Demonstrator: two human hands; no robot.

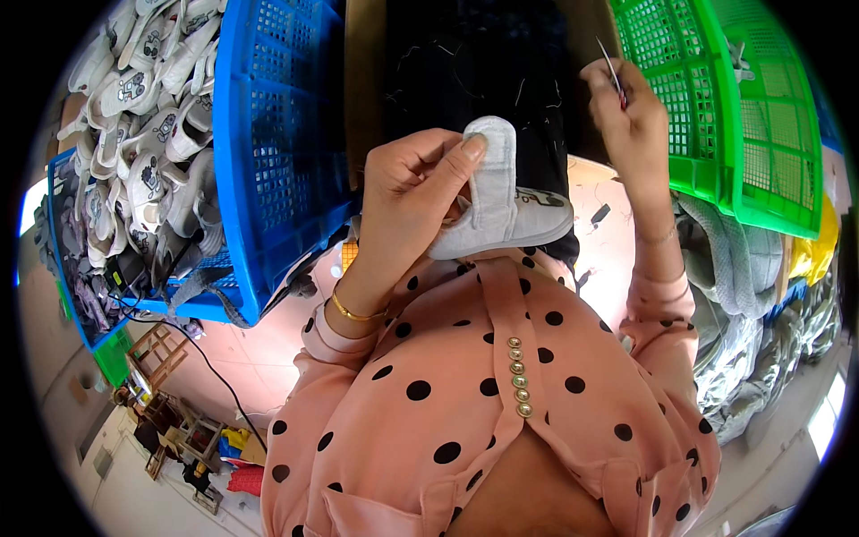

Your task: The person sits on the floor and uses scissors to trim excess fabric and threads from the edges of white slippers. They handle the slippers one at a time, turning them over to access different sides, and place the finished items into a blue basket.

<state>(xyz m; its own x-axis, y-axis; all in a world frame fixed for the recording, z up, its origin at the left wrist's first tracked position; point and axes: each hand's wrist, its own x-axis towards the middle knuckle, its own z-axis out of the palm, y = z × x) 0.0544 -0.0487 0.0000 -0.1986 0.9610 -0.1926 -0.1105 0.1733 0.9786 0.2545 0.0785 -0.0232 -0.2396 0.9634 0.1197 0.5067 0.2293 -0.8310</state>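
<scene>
My left hand (416, 183) pinches the upturned strap (494, 174) of a small white shoe (537, 221) between thumb and fingers. The shoe lies sideways in front of my torso, its toe to the right, with a dark printed figure on top. My fingers partly hide its heel end. Up and to the right, apart from the shoe, my right hand (633, 125) is closed around a pair of small scissors (611, 64). A thin pointed blade sticks out past the fingers, and a bit of red handle shows; the rest is hidden in the palm.
On the left stands a blue plastic crate (284, 116), beside a large heap of similar white shoes (134, 134). Green plastic crates (684, 98) rise close to my right hand. Grey fabric (729, 255) hangs below them. Dark cloth with loose threads (474, 85) covers my lap.
</scene>
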